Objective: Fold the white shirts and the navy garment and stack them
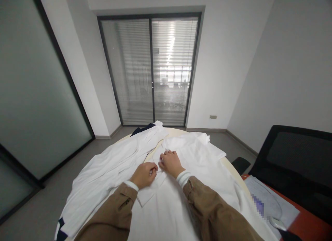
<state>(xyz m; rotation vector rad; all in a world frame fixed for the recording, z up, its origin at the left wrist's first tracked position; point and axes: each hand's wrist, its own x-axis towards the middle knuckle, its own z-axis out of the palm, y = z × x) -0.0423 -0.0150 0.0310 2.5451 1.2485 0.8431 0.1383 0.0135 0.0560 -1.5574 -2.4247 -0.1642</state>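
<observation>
A white collared shirt [160,213] lies spread over the round table, a pointed collar flap showing just below my left hand. My left hand [144,175] is closed in a pinch at the shirt's front, with thumb and fingertips together on the cloth. Close beside it, my right hand [171,163] curls its fingers onto the same part of the shirt; its fingertips grip the fabric, and the exact spot is partly hidden. A second white garment [103,172] with long folds lies along the left side, next to the shirt.
Dark navy cloth [142,129] shows at the table's far edge. The pale table rim [234,172] curves along the right. Beyond it stands a black mesh chair [298,165], with a clear plastic bag [272,196] on an orange-red surface. Glass doors with blinds [150,71] are ahead.
</observation>
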